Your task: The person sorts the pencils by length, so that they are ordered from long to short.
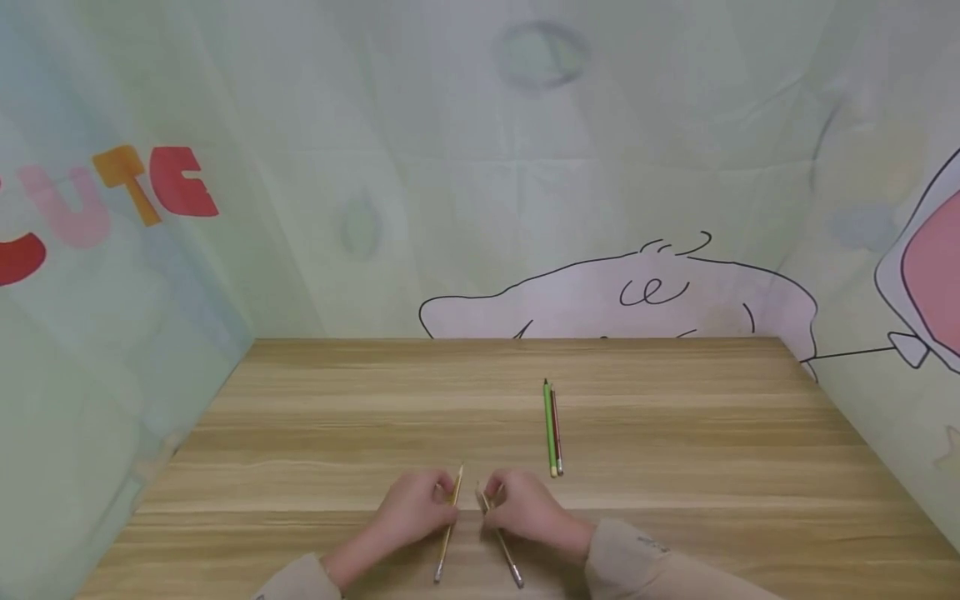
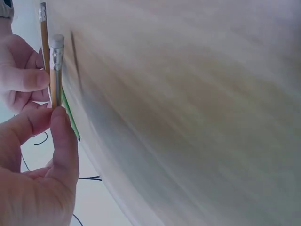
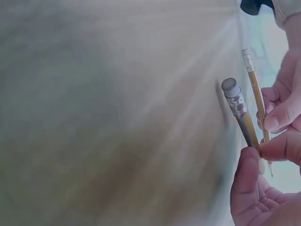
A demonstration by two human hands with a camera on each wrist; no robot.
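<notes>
Near the front of the table, my left hand pinches a yellow pencil between thumb and fingers. Its tip points away from me and its eraser end towards me. Just to the right, my right hand pinches a second pencil, which slants with its tip leaning left. The two pencils are apart, with a narrow gap between the hands. In the left wrist view the near pencil's eraser stands up above the thumb. A metal band and grey eraser top the near pencil in the right wrist view.
Beyond my right hand, a green pencil and a dark red pencil lie side by side on the wood-grain table. A printed cloth backdrop surrounds the table at the back and sides.
</notes>
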